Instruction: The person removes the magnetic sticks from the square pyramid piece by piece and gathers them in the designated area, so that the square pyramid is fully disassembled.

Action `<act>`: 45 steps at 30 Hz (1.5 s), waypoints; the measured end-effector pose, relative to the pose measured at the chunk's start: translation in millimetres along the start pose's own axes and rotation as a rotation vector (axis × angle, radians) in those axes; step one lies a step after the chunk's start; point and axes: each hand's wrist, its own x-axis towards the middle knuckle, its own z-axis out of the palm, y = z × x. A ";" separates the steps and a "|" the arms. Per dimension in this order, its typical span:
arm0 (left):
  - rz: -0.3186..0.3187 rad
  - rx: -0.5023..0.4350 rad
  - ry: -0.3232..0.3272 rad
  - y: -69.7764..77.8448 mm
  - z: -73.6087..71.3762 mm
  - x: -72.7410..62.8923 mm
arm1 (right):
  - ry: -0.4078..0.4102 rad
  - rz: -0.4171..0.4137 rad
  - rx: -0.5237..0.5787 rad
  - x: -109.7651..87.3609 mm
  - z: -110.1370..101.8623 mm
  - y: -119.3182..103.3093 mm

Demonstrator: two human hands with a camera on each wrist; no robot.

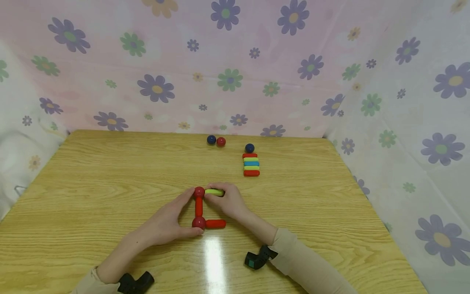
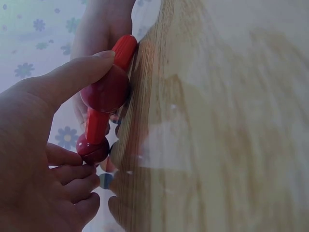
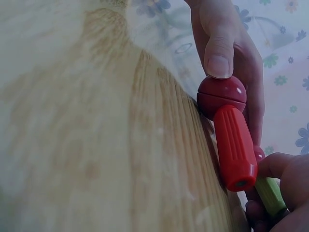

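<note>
My left hand (image 1: 165, 222) spans two dark red balls, thumb on the near ball (image 1: 198, 223) and fingers at the far ball (image 1: 199, 192). A red rod (image 1: 199, 207) joins the two balls. From the near ball a second red rod (image 1: 216, 223) sticks out to the right; its grooved side and end show in the right wrist view. My right hand (image 1: 229, 202) pinches a yellow-green rod (image 1: 214, 192) between thumb and fingers, its left end right at the far ball. In the right wrist view this yellow-green rod (image 3: 270, 195) is partly hidden by the fingers.
Farther back lie a blue ball (image 1: 211, 140) and a red ball (image 1: 221, 142) side by side. Right of them, another blue ball (image 1: 249, 148) sits behind a row of several red, yellow-green and blue rods (image 1: 251, 163). A flowered cloth (image 1: 227, 102) hangs behind the wooden table (image 1: 128, 171).
</note>
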 end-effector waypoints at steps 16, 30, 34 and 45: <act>0.018 -0.006 0.012 -1.2 2.8 0.7 | 0.032 0.008 0.023 -3.8 -8.7 0.2; 0.003 -0.009 0.006 -1.6 0.3 -0.7 | 0.043 0.045 -0.006 -16.5 -43.0 12.6; 0.007 -0.008 0.009 -1.3 0.3 -0.6 | 0.061 0.056 -0.018 -21.9 -52.6 17.0; 0.012 -0.007 0.010 0.0 0.3 -0.6 | 0.070 0.058 -0.114 -30.8 -82.5 26.7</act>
